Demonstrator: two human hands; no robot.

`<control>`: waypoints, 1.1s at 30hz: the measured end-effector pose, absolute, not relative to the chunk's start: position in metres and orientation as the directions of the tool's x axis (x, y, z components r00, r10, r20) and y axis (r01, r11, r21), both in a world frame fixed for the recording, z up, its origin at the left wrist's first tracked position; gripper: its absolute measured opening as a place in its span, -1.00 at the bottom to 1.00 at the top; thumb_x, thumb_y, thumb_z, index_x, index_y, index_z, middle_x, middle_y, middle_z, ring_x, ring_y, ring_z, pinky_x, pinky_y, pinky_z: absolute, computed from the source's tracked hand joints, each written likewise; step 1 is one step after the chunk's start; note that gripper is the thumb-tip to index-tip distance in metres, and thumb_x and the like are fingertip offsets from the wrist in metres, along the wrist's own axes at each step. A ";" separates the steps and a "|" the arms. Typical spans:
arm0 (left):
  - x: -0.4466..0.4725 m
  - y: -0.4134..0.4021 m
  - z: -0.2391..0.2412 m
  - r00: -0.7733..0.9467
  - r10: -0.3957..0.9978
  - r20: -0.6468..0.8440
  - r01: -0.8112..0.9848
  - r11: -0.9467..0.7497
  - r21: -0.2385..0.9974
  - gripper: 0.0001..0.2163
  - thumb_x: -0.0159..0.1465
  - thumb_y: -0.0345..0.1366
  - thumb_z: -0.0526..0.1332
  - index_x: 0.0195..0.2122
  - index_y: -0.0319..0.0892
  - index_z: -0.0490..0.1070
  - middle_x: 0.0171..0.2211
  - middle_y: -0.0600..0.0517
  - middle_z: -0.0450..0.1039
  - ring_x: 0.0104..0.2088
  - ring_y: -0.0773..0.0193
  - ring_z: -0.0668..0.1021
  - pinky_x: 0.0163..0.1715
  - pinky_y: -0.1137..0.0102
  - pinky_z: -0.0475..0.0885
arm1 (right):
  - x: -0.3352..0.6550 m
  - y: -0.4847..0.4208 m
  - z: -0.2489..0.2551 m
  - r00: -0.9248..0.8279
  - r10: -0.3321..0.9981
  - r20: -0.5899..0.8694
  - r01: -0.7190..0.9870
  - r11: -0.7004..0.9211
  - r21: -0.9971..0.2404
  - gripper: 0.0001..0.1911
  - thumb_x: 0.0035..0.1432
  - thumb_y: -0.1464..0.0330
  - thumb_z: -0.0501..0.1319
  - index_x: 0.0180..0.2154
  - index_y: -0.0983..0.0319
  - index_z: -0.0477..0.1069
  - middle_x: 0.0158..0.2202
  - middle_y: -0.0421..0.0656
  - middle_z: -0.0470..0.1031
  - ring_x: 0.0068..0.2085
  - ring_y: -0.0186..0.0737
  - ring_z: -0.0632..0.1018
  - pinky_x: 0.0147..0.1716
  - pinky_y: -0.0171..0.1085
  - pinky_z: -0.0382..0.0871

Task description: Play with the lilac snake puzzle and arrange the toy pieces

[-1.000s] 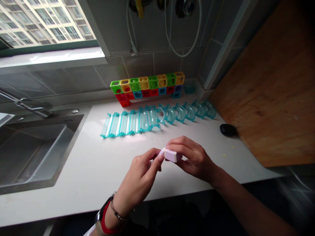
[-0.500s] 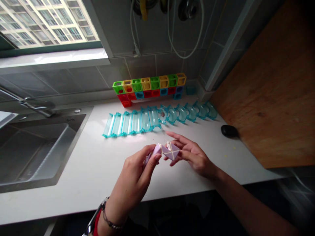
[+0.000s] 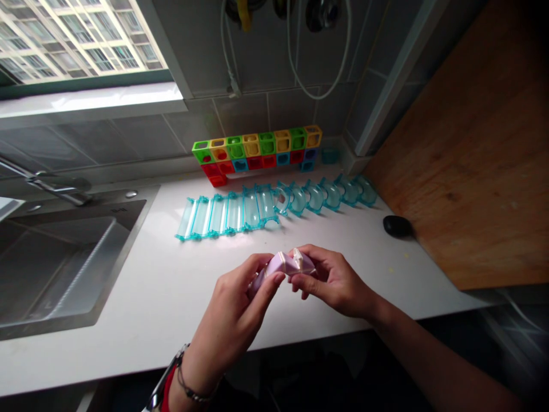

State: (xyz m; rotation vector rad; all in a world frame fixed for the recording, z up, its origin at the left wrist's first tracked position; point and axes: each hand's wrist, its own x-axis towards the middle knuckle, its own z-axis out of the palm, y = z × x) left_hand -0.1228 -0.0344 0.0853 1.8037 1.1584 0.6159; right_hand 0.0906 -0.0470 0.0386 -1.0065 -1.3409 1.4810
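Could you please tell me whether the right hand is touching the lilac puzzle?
Touching. The head view shows the right hand gripping the right end of the lilac puzzle, its fingers closed around it with no gap visible.

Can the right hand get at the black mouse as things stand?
Probably yes: nothing visible blocks the way from the right hand to the black mouse, though that hand holds the lilac toy.

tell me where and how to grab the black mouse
The black mouse is probably best pinched by its long sides, from above and left: it lies flat with a low, rounded back, and the wooden panel crowds its right end.
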 end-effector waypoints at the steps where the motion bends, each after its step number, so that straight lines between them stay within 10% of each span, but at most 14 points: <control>1: -0.123 -0.035 0.084 0.438 0.897 -0.049 0.448 -0.171 0.878 -0.71 0.45 -0.12 0.18 0.12 -0.08 0.41 -0.26 0.04 0.56 -0.42 0.34 0.49 -0.40 0.46 0.39 | 0.091 -0.046 0.038 -0.303 0.952 -0.029 -0.125 -0.070 -0.990 -0.66 0.21 0.19 0.41 -0.06 0.23 0.50 -0.29 -0.16 0.53 -0.32 -0.24 0.58 -0.38 -0.30 0.56; 9: -0.121 -0.032 0.081 0.411 0.912 -0.020 0.499 -0.206 0.842 -0.81 0.42 -0.12 0.22 -0.16 -0.13 0.42 -0.42 0.10 0.43 -0.50 0.37 0.38 -0.51 0.47 0.27 | 0.081 -0.052 0.039 -0.286 0.957 -0.049 -0.022 -0.058 -0.998 -0.66 0.17 0.13 0.44 -0.18 0.24 0.50 -0.33 -0.17 0.54 -0.33 -0.23 0.59 -0.35 -0.28 0.58; 18: -0.108 -0.039 0.073 0.270 0.963 0.023 0.352 -0.121 0.928 -0.82 0.40 -0.16 0.26 -0.08 -0.12 0.42 -0.24 0.02 0.55 -0.29 0.26 0.58 -0.35 0.44 0.47 | 0.055 -0.067 0.018 0.097 0.900 0.425 0.456 0.340 -0.823 -0.71 0.29 0.26 0.35 0.03 0.14 0.51 -0.22 -0.08 0.61 -0.26 -0.11 0.62 -0.17 -0.14 0.61; 22: -0.107 -0.036 0.071 0.249 0.966 0.071 0.173 -0.116 0.978 -0.82 0.37 -0.23 0.32 -0.05 -0.12 0.45 -0.08 -0.03 0.56 -0.11 0.18 0.62 -0.26 0.43 0.55 | 0.050 -0.073 0.022 0.014 0.932 0.362 0.261 0.346 -0.901 -0.27 0.31 0.37 0.29 0.42 0.06 0.12 0.16 0.00 0.51 0.05 0.01 0.61 0.04 -0.02 0.59; 26: -0.111 -0.036 0.074 0.170 0.967 0.188 0.155 -0.215 0.964 -0.77 0.25 -0.34 0.44 -0.10 -0.12 0.49 0.01 -0.05 0.55 -0.03 0.15 0.61 -0.21 0.42 0.59 | 0.051 -0.080 0.038 -0.188 0.956 0.225 -0.015 0.227 -0.974 -0.04 0.33 0.43 0.21 0.50 -0.05 -0.35 0.52 -0.09 -0.02 0.46 0.06 0.16 0.39 0.20 0.13; 33: -0.120 -0.045 0.087 0.319 0.909 0.267 0.286 -0.361 0.888 -0.66 0.24 -0.34 0.44 0.05 -0.03 0.55 0.07 -0.10 0.53 0.04 0.04 0.61 -0.11 0.28 0.65 | 0.067 -0.068 0.051 -0.217 0.976 0.029 -0.309 -0.041 -0.950 -0.49 0.32 0.24 0.31 0.26 0.08 0.36 0.19 -0.03 0.51 0.10 -0.04 0.59 0.13 -0.02 0.49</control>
